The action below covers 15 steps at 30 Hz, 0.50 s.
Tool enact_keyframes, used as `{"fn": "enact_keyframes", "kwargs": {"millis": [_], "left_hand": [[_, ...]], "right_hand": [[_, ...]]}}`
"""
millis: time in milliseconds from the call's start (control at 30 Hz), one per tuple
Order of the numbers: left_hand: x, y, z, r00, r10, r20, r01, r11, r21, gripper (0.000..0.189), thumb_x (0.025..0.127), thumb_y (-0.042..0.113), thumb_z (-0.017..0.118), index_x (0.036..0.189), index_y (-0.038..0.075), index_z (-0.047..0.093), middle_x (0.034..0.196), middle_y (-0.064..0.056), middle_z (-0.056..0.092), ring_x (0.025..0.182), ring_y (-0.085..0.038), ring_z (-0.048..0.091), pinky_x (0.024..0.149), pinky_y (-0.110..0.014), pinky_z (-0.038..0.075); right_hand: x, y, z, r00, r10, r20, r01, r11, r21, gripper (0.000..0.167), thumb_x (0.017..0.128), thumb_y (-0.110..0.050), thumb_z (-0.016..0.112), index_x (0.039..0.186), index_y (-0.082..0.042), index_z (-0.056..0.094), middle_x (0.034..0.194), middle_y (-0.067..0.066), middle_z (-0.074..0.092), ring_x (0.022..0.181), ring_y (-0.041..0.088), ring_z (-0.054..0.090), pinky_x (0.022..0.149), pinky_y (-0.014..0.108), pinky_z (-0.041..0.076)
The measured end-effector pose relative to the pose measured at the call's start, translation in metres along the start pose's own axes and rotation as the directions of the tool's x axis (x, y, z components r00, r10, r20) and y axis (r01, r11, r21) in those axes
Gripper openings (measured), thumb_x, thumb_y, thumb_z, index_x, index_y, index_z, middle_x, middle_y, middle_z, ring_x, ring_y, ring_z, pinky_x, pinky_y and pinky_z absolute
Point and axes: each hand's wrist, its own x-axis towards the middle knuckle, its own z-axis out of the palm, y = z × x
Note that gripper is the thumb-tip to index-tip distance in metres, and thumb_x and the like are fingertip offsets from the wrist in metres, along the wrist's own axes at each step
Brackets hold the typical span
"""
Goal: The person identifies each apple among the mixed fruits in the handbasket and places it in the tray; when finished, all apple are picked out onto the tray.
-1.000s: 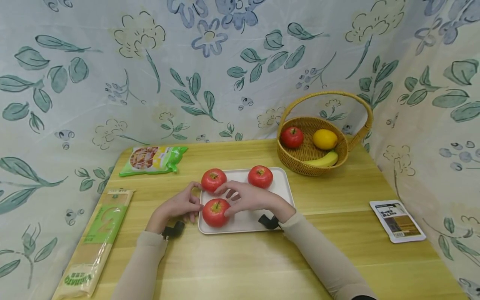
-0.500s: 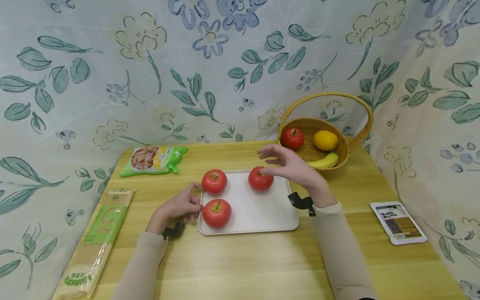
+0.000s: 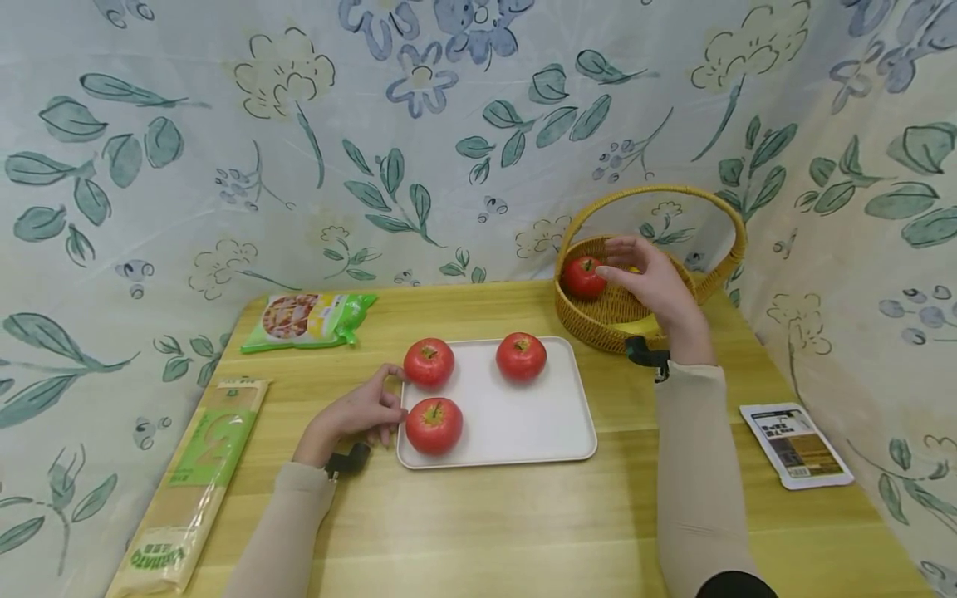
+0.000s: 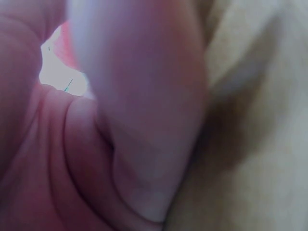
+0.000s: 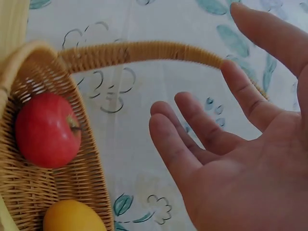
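My left hand holds the left rim of a white tray, with index finger and thumb at the edge; its other fingers are partly hidden. Two red apples sit at the tray's left side, a rear apple and a front apple. A third apple lies near the back right. Over a wicker basket my right hand hovers with loosely spread fingers, holding nothing. Inside the basket are a red apple, a lemon and a banana, the last two partly covered by that hand in the head view.
The basket's tall handle arches above it. At the left lie a green food packet and a long noodle packet. A small white-edged packet lies at the right. A floral cloth hangs behind the table.
My right hand has moved from the front apple on the tray, back and right across the far apple, to above the basket. The left hand has stayed at the tray rim.
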Motion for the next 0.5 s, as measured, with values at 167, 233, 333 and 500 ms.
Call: {"fn": "enact_keyframes", "kwargs": {"millis": [167,233,333,500], "left_hand": [[0.0,-0.001,0.001,1.0,-0.002,-0.001,0.002,1.0,-0.003,0.064,0.098,0.019,0.073,0.145,0.016,0.029,0.079,-0.006,0.07,0.055,-0.018,0.067,0.048,-0.027,0.052],[0.0,-0.001,0.001,1.0,-0.003,0.001,0.003,1.0,-0.002,0.064,0.098,0.02,0.073,0.145,0.016,0.029,0.079,-0.006,0.07,0.055,-0.018,0.067,0.049,-0.027,0.052],[0.0,-0.002,0.001,1.0,-0.002,0.003,0.002,1.0,0.0,0.065,0.098,0.021,0.073,0.145,0.016,0.029,0.079,-0.006,0.071,0.056,-0.018,0.067,0.049,-0.027,0.052],[0.001,-0.003,0.0,1.0,0.0,0.001,0.0,1.0,0.001,0.065,0.097,0.022,0.074,0.145,0.016,0.029,0.078,-0.006,0.071,0.055,-0.017,0.067,0.048,-0.027,0.052]], "right_hand": [[0.029,0.014,-0.009,0.998,0.055,0.003,-0.055,0.998,-0.011,0.072,0.102,-0.04,0.07,0.161,-0.014,0.037,0.167,0.018,0.038,0.154,0.038,0.036,0.127,0.06,0.029],[0.04,0.019,-0.012,0.998,0.069,0.009,-0.069,0.998,-0.007,0.074,0.102,-0.04,0.07,0.162,-0.014,0.036,0.17,0.019,0.034,0.157,0.039,0.032,0.129,0.061,0.025],[0.053,0.026,-0.014,0.994,0.107,0.023,-0.107,0.994,-0.007,0.077,0.101,-0.042,0.07,0.165,-0.018,0.033,0.173,0.018,0.028,0.16,0.041,0.026,0.131,0.064,0.02],[0.072,0.038,-0.009,0.989,0.146,0.04,-0.146,0.989,-0.001,0.078,0.102,-0.039,0.07,0.166,-0.017,0.031,0.175,0.02,0.022,0.16,0.044,0.022,0.131,0.065,0.017]]}}
